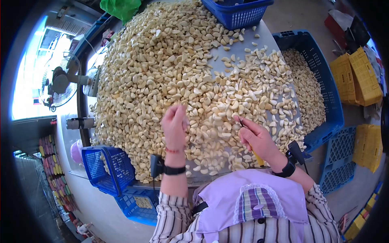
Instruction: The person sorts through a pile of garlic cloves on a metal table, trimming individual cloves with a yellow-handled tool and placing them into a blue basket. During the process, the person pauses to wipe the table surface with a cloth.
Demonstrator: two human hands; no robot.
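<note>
A broad heap of peeled garlic cloves [150,77] covers most of the metal table [263,36]. My left hand [175,123] is over the near middle of the heap, its fingers curled closed and slightly smeared by motion. Whatever those fingers may hold is hidden. To its right, my right hand [257,139] is closed around a small knife with a yellow handle [258,158]. The knife's short dark tip points up and away from me, above the cloves. Between my hands the cloves lie thinner, and bits of metal surface show.
A large blue crate [336,101] full of cloves stands right of the table. Blue baskets [239,16] sit at the far edge and, as a second basket [107,166], at the near left. A fan [65,81] stands left; yellow crates [358,77] lie far right.
</note>
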